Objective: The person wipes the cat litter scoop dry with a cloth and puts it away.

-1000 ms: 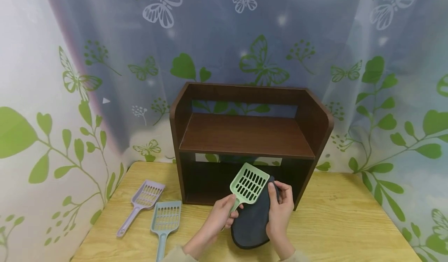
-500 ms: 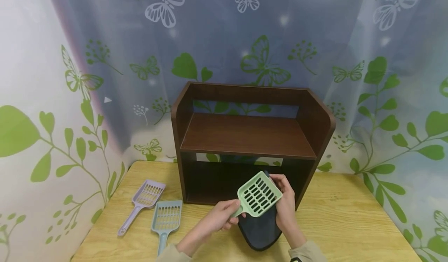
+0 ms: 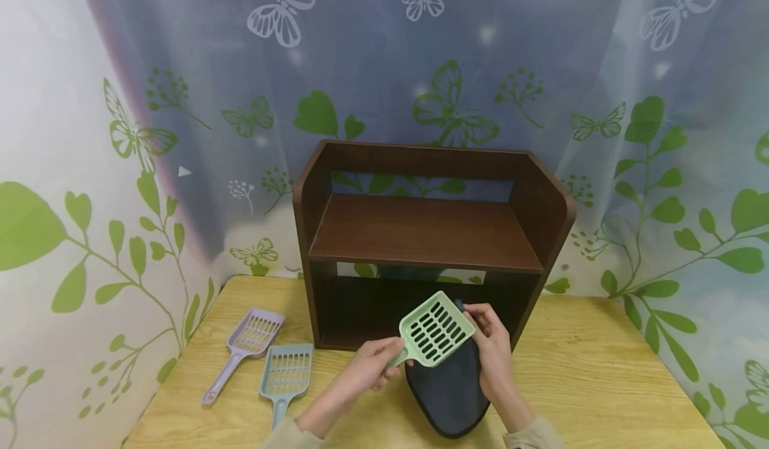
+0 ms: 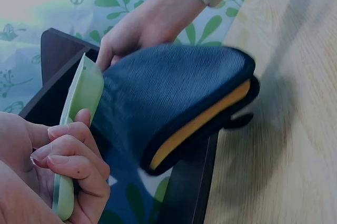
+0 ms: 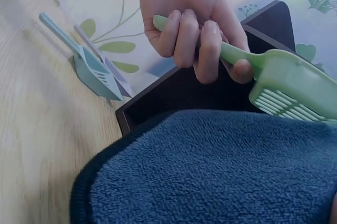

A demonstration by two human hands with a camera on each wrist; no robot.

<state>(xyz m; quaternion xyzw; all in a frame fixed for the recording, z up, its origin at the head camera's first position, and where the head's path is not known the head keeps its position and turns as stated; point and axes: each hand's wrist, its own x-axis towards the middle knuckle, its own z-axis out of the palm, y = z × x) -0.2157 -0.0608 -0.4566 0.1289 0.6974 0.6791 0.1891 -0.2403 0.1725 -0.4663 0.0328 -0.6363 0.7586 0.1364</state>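
Note:
In the head view, my left hand [image 3: 374,362] grips a light green litter scoop [image 5: 300,79] by its handle. The slotted pan is tilted up and overlaps the upper part of a dark blue cloth [image 3: 450,392]. That cloth is folded, with black edging; the left wrist view shows a yellow-orange inside [image 4: 202,118] and a small loop [image 4: 239,120] at its edge. My right hand [image 3: 495,349] pinches its upper end, close to the scoop's front edge. The cloth's lower part hangs over the table.
A dark brown two-tier shelf [image 3: 426,232] stands at the back of the wooden table [image 3: 601,382]. A purple litter scoop [image 3: 239,354] and a grey-blue one [image 3: 282,390] lie to its left. A leaf-patterned curtain [image 3: 372,49] hangs behind.
The scoop and cloth first shifted right, the pan tilting more to the right. Over the last half second the scoop moved slightly back left, and the cloth's lower end dropped a little.

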